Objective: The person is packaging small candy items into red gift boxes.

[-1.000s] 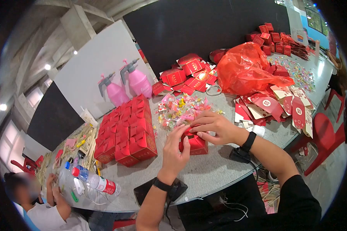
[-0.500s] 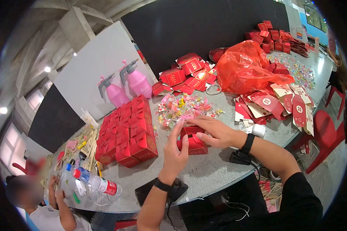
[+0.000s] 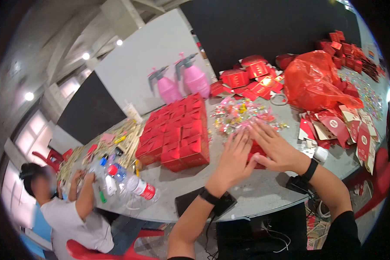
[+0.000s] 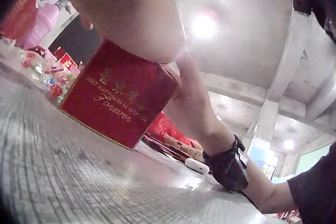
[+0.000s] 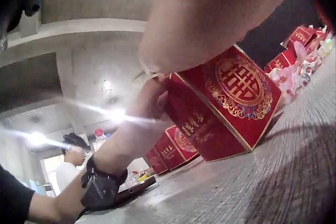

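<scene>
Left hand point(image 3: 234, 158) and right hand point(image 3: 275, 147) have flattened onto the upright red box point(image 4: 118, 100) — fingers point(image 3: 242, 141) straight; lid upward.

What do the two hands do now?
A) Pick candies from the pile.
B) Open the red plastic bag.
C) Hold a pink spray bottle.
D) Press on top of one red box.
D: the left hand and the right hand lie with straight fingers on top of the red box.
</scene>
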Demonstrator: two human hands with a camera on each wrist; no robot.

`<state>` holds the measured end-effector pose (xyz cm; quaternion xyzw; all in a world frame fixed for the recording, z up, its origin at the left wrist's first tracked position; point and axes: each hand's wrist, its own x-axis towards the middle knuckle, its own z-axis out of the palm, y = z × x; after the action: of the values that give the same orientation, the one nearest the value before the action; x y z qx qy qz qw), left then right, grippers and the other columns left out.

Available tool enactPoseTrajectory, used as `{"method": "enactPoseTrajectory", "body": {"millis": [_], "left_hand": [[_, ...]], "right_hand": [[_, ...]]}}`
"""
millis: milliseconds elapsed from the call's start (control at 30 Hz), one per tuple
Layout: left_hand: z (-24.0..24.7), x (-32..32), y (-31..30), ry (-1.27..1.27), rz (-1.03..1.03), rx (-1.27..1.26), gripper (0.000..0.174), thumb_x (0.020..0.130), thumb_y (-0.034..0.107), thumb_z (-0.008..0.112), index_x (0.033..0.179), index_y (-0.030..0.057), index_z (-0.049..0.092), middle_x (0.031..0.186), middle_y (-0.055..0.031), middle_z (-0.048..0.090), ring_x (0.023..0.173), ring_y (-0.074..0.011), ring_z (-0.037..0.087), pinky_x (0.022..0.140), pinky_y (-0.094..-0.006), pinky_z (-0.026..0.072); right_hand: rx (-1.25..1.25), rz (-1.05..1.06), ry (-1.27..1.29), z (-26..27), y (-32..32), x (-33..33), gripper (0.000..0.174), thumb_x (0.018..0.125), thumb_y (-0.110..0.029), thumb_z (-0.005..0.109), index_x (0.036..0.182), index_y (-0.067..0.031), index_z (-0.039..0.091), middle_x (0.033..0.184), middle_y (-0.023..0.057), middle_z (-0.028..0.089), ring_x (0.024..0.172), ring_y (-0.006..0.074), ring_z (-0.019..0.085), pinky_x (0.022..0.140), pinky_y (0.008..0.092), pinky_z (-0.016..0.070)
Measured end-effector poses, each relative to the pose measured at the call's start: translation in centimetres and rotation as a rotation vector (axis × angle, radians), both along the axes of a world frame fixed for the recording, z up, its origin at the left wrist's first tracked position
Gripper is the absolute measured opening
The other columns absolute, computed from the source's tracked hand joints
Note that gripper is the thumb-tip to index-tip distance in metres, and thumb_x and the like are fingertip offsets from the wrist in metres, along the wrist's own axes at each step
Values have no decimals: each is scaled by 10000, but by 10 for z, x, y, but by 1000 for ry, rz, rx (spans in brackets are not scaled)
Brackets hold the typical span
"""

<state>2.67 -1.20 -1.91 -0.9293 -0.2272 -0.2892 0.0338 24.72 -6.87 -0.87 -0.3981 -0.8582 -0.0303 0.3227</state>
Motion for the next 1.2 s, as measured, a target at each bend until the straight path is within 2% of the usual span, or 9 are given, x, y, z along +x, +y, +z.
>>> {"method": "enactPoseTrajectory", "body": {"millis": [100,233,400,533,667,900,967,1033,1200], "left_hand": [[7,-2,-2,69,14,46,746,1059,428,547,1550,-122,432,1633,-293,428,1574,-418,339,1312,-531,221],[27,0,-2,78,-57,-46,937,950,513,687,1567,-125,389,1605,-320,428,1533,-450,374,1306,-534,241],[63,14,18,310,-122,-135,1019,738,468,900,1521,-40,489,1498,-269,557,1405,-439,530,1194,-507,425],[112,41,14,609,-125,-228,976,672,330,938,1511,45,527,1399,-184,656,1310,-372,627,1104,-475,510],[144,37,24,626,-175,-226,973,653,244,927,1515,50,519,1423,-192,637,1315,-372,622,1101,-458,517],[239,-45,17,625,100,-8,979,646,330,980,1472,16,557,1398,-210,656,1283,-378,641,1102,-435,518],[270,-98,34,724,380,24,1004,588,240,983,1478,49,559,1332,-209,689,1237,-403,658,1050,-437,549],[268,-123,37,684,311,139,961,548,155,972,1416,45,575,1211,-213,734,1140,-418,702,966,-473,581],[254,-185,53,926,820,-35,1232,453,188,1023,1556,102,480,1243,-235,724,1157,-431,700,976,-478,586]], "right_hand": [[-69,-57,-103,2,0,3,810,1109,-446,465,1651,106,228,1711,324,265,1623,477,191,1328,528,161],[-102,50,234,-22,14,11,749,1129,-408,382,1675,74,209,1737,281,251,1629,462,182,1321,513,166],[-49,4,572,-26,25,18,767,1148,-531,232,1646,49,302,1653,260,390,1539,415,360,1277,488,253],[-152,-4,950,-36,33,19,779,1141,-592,263,1596,27,389,1560,217,485,1475,323,445,1230,447,333],[-94,-36,991,-45,45,28,754,1144,-567,289,1559,47,426,1532,232,500,1427,341,487,1213,445,355],[-32,-104,861,-28,36,28,680,1145,-493,303,1495,55,500,1442,278,566,1390,408,505,1197,472,357],[-17,-134,835,-40,39,27,649,1142,-466,318,1491,48,507,1431,280,573,1369,415,513,1191,476,362],[6,-164,787,-41,39,25,619,1140,-439,333,1486,41,515,1420,282,580,1349,421,521,1184,480,367],[-36,-212,766,-26,29,27,562,1135,-357,348,1483,52,513,1395,281,593,1323,427,530,1166,485,380]]}}
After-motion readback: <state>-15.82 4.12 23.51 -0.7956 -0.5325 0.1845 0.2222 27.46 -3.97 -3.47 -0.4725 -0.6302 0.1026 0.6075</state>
